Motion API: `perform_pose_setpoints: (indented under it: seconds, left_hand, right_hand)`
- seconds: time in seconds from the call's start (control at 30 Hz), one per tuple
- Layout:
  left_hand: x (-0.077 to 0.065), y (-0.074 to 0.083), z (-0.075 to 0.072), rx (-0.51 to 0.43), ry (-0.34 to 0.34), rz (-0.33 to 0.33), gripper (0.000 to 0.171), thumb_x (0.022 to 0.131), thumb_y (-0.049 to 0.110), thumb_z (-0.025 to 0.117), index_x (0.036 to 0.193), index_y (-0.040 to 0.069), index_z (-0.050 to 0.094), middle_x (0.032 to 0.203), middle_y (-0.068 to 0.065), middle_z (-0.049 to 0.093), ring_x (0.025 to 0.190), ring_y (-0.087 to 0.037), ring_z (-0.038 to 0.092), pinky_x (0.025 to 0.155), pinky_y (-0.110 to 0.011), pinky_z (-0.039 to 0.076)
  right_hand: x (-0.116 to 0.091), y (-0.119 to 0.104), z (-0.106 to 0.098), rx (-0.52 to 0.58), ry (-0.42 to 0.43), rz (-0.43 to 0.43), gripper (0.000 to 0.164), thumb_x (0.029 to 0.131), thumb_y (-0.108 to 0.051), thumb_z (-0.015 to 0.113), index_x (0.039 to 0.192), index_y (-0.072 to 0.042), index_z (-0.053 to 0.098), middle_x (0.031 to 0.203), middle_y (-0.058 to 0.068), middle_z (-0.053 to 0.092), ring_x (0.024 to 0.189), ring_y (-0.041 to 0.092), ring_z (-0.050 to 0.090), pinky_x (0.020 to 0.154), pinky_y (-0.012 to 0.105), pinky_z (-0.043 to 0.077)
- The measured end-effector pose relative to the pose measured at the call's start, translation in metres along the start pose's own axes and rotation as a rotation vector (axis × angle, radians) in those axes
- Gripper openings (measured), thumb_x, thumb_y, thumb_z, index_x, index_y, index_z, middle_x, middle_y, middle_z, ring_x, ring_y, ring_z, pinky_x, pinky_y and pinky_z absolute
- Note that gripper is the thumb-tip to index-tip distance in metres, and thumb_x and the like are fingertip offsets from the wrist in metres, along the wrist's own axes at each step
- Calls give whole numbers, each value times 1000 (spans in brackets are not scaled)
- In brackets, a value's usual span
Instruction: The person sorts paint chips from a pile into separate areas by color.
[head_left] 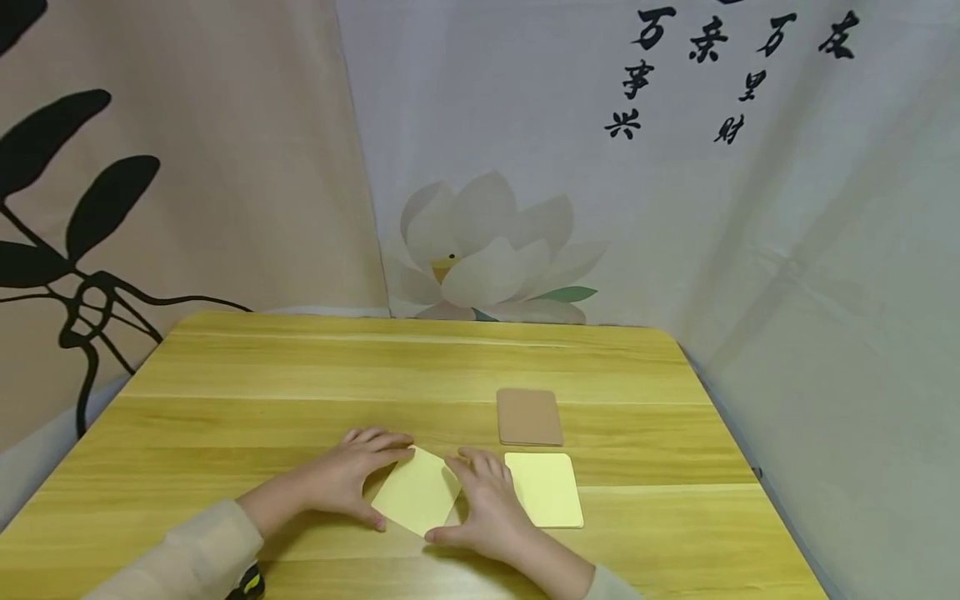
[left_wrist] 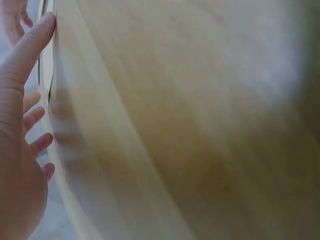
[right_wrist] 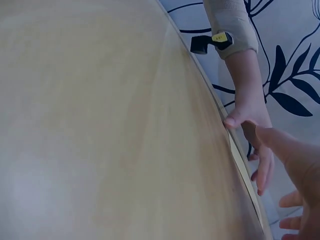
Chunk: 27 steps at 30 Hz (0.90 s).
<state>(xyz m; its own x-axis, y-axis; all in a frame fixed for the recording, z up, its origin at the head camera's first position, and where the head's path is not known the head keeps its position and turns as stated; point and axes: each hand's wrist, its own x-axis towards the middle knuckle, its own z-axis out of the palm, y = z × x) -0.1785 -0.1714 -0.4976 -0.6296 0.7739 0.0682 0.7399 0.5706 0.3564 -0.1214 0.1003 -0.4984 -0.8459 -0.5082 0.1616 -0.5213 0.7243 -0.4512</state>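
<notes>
A pale yellow square sheet of paper (head_left: 420,492) lies on the wooden table, turned so that its corners point out like a diamond. My left hand (head_left: 352,475) is at its left side, fingertips by the far corner and thumb by the left one. On the other side is my right hand (head_left: 491,508), index finger near the right corner and thumb near the corner closest to me. Both hands have spread, relaxed fingers. In the right wrist view, the sheet (right_wrist: 240,160) appears as a thin, slightly raised strip beside the left thumb.
Just right of my right hand lies a pale yellow square with rounded corners (head_left: 546,492), apparently a small stack. Behind it sits a brown rounded square stack (head_left: 529,417). The wooden table (head_left: 300,367) meets printed cloth hangings (head_left: 525,125) at its far edge.
</notes>
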Motion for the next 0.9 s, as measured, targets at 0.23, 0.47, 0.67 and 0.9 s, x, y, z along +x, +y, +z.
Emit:
perform_pose_setpoints:
  seconds: [0.23,0.47,0.67,0.9]
  left_hand:
    - [2,-1,2,-20,0,22,103,64,72,69,141,7,47,150,-6,36,130,-33,32,98,-60,27]
    - [3,-3,2,-50,-8,3,103,63,72,70,141,8,48,150,-3,37,131,-36,31,97,-68,23]
    - [4,-4,2,-35,-10,7,103,62,73,68,140,8,49,149,-2,38,131,-31,31,98,-59,26]
    - [3,-4,4,-47,-1,12,101,64,71,68,139,7,50,148,-1,40,129,-25,32,98,-57,26]
  right_hand:
    - [-1,-2,7,0,-33,3,103,66,-68,69,143,-5,42,147,16,33,133,35,27,104,59,26]
    - [-1,-1,12,-21,-46,12,105,66,-71,66,142,-2,42,147,19,32,133,38,27,104,60,25]
    - [-2,-1,14,-43,-59,24,102,68,-66,69,142,-2,41,148,20,30,133,39,26,103,60,26]
    - [-3,-1,16,-62,-72,47,97,71,-61,69,144,-3,40,148,17,30,135,35,25,105,58,25]
